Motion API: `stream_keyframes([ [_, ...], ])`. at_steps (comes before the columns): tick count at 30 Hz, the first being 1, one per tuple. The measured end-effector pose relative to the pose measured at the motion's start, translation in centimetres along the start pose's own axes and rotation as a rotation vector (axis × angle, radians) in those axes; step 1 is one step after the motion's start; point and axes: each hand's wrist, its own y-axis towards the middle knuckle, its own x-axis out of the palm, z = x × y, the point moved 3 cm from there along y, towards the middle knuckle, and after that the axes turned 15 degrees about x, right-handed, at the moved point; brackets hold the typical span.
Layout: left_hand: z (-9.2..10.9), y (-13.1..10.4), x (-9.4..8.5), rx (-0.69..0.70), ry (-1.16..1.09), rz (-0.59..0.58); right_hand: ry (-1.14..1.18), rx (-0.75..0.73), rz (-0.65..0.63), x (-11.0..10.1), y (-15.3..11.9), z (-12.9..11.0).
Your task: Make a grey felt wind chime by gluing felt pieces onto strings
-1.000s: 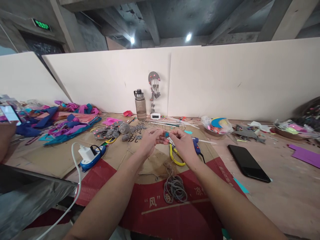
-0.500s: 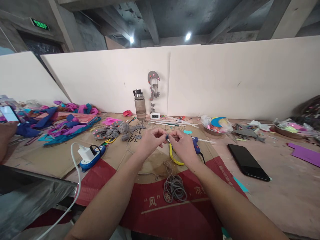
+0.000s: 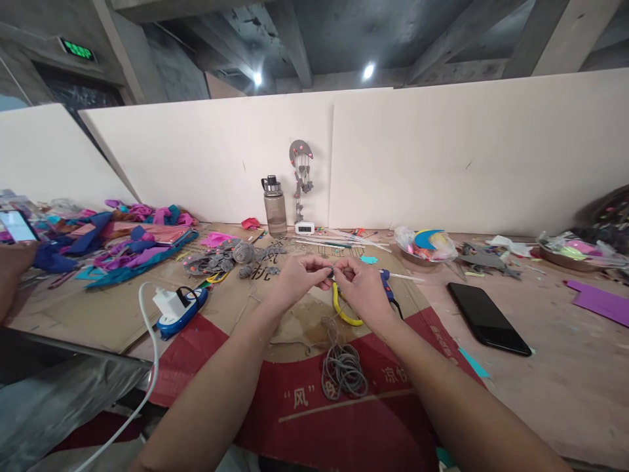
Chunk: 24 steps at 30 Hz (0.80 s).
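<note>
Near, red cardboard (image 3: 346,429) reads “风”; farther off, left hand (image 3: 296,278) and right hand (image 3: 362,288), almost meeting, pinch a small dark piece (image 3: 331,271).

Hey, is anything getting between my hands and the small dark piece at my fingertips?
Nothing visible does: your left hand and right hand pinch the small dark piece directly. The yellow-handled tool lies on the cardboard, partly hidden by your right hand.
</note>
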Motion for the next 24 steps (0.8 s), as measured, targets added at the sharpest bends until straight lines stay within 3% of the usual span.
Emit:
stream_keyframes([
  [6,-0.3,0.3,-0.8,0.114,0.198,0.076,0.026,-0.030,-0.068,0.3,-0.1,0.4],
  [11,-1.4,0.9,-3.9,0.141,0.319,0.319,0.073,-0.016,-0.092,0.3,0.1,1.0],
  [15,-2.2,1.3,-6.0,0.165,0.322,0.434,0.143,0.025,-0.134,0.1,0.2,1.3],
  [19,-3.6,1.8,-7.7,0.175,0.174,0.539,0.263,0.096,-0.211,-0.6,0.2,0.9],
  [24,-5.5,2.1,-9.5,0.085,-0.170,0.798,0.658,0.212,-0.369,-2.5,0.1,-0.5],
])
